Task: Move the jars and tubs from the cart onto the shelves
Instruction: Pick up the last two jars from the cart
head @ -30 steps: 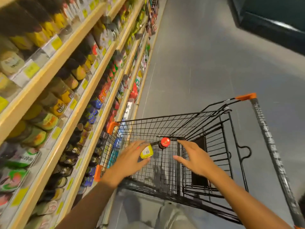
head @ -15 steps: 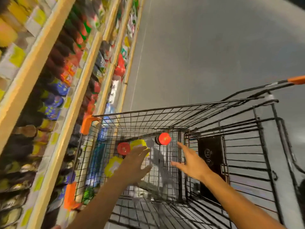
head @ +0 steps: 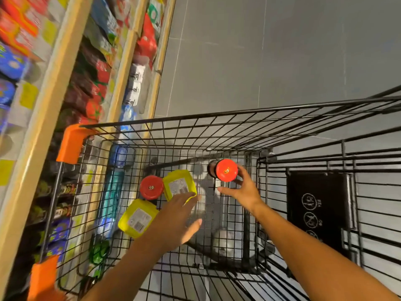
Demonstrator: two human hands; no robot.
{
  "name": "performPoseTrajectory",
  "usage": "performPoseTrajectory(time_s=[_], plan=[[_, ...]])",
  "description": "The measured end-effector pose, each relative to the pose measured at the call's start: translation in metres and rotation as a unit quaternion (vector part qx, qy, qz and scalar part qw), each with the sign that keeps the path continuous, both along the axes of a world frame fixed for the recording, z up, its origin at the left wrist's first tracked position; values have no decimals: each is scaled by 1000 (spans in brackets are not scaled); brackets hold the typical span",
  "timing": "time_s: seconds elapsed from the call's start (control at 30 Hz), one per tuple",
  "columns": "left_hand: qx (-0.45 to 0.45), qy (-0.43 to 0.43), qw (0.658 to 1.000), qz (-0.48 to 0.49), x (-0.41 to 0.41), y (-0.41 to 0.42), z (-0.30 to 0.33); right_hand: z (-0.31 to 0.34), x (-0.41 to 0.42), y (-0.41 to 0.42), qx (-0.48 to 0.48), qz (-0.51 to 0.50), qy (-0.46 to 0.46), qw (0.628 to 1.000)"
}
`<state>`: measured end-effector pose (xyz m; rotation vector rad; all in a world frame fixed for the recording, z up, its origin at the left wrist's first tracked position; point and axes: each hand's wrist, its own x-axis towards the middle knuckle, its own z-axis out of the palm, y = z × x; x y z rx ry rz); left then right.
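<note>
**Both hands down in the cart among jars and tubs**

The view looks straight down into a black wire cart (head: 217, 118) with orange corner guards, parked close against wooden shelves (head: 50, 105) on the left that are packed with colourful packets and boxes, blurred in places.

Four of the task's things lie on the cart's wire floor. A red-lidded jar (head: 225, 170) lies on its side near the far wall of the basket, its lid facing the camera. A second red-lidded jar (head: 151, 187) sits toward the left, touching the far yellow tub (head: 179, 184) just beside it. A near yellow tub (head: 137, 218) lies below them, closer to the person, with a white barcode label facing up.

The right hand (head: 240, 190) reaches to the first jar: its fingers curl around the right side of the lid and the thumb stretches out below it, so the hand appears to be closing on the jar, though whether the grip is complete cannot be told for sure. The left hand (head: 178, 216) is spread with straight fingers, holding nothing; its fingertips overlap the lower edge of the far yellow tub, and its thumb points right.

A black panel (head: 319, 205) with white pictograms is fixed at the right end of the basket. Grey floor tiles (head: 260, 51) show beyond the cart.
</note>
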<state>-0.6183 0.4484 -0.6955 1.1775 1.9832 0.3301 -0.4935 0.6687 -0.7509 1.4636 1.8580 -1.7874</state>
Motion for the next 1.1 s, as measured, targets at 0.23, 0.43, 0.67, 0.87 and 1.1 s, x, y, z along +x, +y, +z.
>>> performPoseTrajectory(time_s=[0.23,0.43,0.67,0.87,1.1], plan=[[8,-23,1000,19,-15,-2,6,-25,-26,-18,33,-99,34,994],[45,-29,997,58,-16,-8,24,-24,-37,-29,103,-114,36,988],[192,59,937,285,-45,-44,39,11,-24,-38,157,-61,41,985],[23,-13,941,338,-85,-72,5,46,-9,-48,178,-18,58,982],[-11,-98,955,281,-107,-63,-35,56,-7,-54,186,7,69,980]])
